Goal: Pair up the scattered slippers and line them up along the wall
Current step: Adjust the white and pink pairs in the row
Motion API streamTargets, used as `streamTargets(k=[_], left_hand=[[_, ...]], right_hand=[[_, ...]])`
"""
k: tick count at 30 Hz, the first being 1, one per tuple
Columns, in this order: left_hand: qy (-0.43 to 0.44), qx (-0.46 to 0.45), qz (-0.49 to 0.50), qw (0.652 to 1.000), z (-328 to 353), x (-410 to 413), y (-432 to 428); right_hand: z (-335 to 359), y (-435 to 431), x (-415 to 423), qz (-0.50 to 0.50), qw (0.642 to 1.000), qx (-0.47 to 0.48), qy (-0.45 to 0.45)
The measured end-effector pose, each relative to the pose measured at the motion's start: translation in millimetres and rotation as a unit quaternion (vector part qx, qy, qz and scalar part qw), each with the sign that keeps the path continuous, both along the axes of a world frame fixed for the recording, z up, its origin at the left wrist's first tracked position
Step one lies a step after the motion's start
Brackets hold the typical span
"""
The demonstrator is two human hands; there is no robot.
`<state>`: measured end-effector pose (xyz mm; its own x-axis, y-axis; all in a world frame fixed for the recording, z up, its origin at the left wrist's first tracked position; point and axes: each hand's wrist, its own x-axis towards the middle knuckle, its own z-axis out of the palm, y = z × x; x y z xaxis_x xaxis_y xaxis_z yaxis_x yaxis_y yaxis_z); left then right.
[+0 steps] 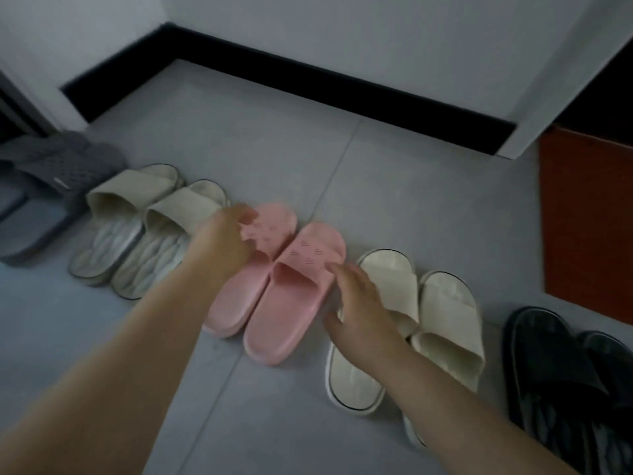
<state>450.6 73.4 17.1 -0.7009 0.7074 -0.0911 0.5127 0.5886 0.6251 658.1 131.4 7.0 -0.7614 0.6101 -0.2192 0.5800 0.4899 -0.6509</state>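
Note:
Pairs of slippers lie in a row on the grey tiled floor, toes toward the white wall (342, 39) with its black skirting. From the left: a grey-blue pair (51, 186), a beige pair with ribbed soles (137, 228), a pink pair (274, 279), a cream pair (428, 320) and a black pair (568, 389). My left hand (229, 238) grips the strap of the left pink slipper, fingers curled over its edge. My right hand (359, 299) lies with spread fingers against the outer side of the right pink slipper, partly over the cream pair.
An orange-red panel (585, 221) stands on the right beside a white wall corner (534, 132). A dark doorway edge (13, 111) shows at the far left. Bare floor tiles (342, 159) stretch between the slipper row and the skirting.

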Motion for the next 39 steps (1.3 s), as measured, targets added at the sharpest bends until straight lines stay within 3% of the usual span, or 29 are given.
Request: streamTargets(k=[2, 5, 9, 15, 21, 24, 27, 29, 31, 33, 34, 36, 39], left_hand=[[0.040, -0.075, 0.034, 0.996, -12.8, -10.6, -17.5], [0.014, -0.125, 0.010, 0.992, -40.9, -8.3, -25.0], [-0.070, -0.072, 0.037, 0.994, -62.8, -5.2, -22.9], [-0.003, -0.022, 0.058, 0.998, -63.9, -4.1, -21.1], [-0.011, -0.042, 0.172, 0.984, -58.4, 23.9, -2.2], [0.017, 0.017, 0.243, 0.970, -48.7, 56.2, 13.5], [0.079, 0.138, 0.176, 0.971, -30.8, 103.7, 41.1], [0.038, 0.173, 0.049, 0.983, -19.9, 134.4, 64.4], [-0.039, 0.091, -0.142, 0.985, -19.0, 157.9, 80.2], [-0.045, -0.105, -0.292, 0.950, -27.8, 169.5, 85.9], [-0.027, -0.195, -0.321, 0.927, -32.0, 170.5, 85.4], [0.003, -0.302, -0.282, 0.911, -35.3, 169.6, 77.3], [-0.057, -0.235, -0.164, 0.956, -39.0, 164.1, 64.0]], right_hand=[[-7.4, -0.9, -31.6, -0.034, 0.997, -0.055, -0.042], [-22.1, -2.1, -57.2, -0.099, 0.985, -0.078, -0.114], [-35.5, -10.6, -65.6, -0.111, 0.989, -0.048, -0.087], [-41.7, -8.8, -61.5, -0.107, 0.990, -0.041, -0.077], [-13.0, -7.5, -30.3, -0.052, 0.995, -0.050, -0.073], [6.0, 1.6, 13.6, -0.036, 0.994, -0.041, -0.090], [18.2, 14.1, 72.7, -0.077, 0.992, -0.042, -0.088], [19.8, 23.3, 116.0, -0.152, 0.985, -0.039, -0.076], [12.0, 31.1, 156.0, -0.240, 0.966, -0.060, -0.068], [-0.4, 39.1, 184.9, -0.285, 0.951, -0.094, -0.077], [-6.6, 42.9, 194.1, -0.291, 0.947, -0.114, -0.081], [-15.8, 46.3, 202.0, -0.282, 0.942, -0.164, -0.079], [-19.3, 42.9, 198.0, -0.244, 0.946, -0.208, -0.042]])
